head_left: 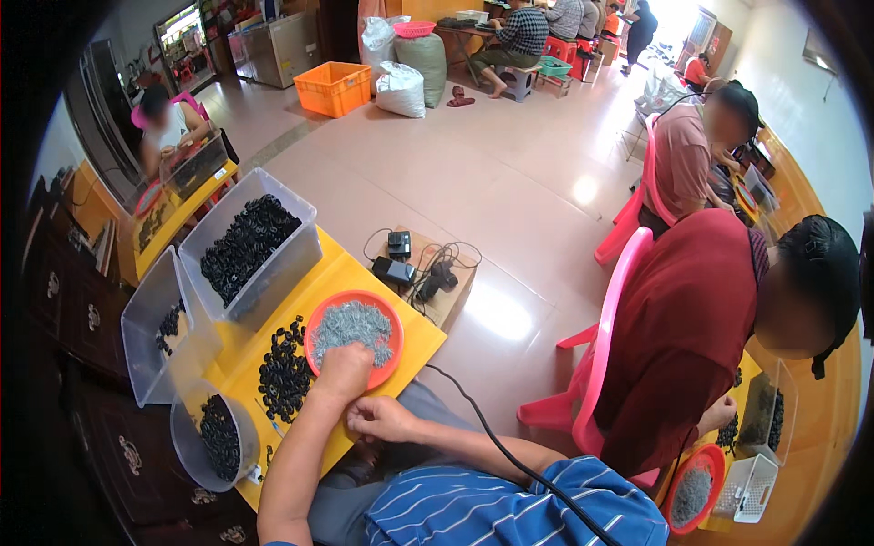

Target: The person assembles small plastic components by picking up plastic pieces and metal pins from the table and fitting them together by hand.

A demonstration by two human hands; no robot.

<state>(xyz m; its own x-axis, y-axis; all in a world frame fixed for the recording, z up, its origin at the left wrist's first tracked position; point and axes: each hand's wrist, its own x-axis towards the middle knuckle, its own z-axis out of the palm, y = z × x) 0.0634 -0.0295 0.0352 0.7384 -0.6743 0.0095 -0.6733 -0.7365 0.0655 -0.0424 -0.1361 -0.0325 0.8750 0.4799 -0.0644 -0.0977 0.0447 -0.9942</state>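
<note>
My left hand reaches over the near rim of a round orange-red bowl. Its fingers curl down toward a heap of small silvery-grey pin-like pieces; the fingertips are hidden. Close by, over the table's right edge, my right hand is closed with thumb and fingers drawn together, and anything in it is too small to make out. Left of my hands, small black oval ring-shaped parts lie loose on the yellow tabletop. A thin tool-like object lies near my left forearm.
A clear bin of black parts stands at the table's far end, beside another clear bin and a round tub. Adapters and cables lie on a box beyond. A black cable crosses my right arm. A co-worker sits at right.
</note>
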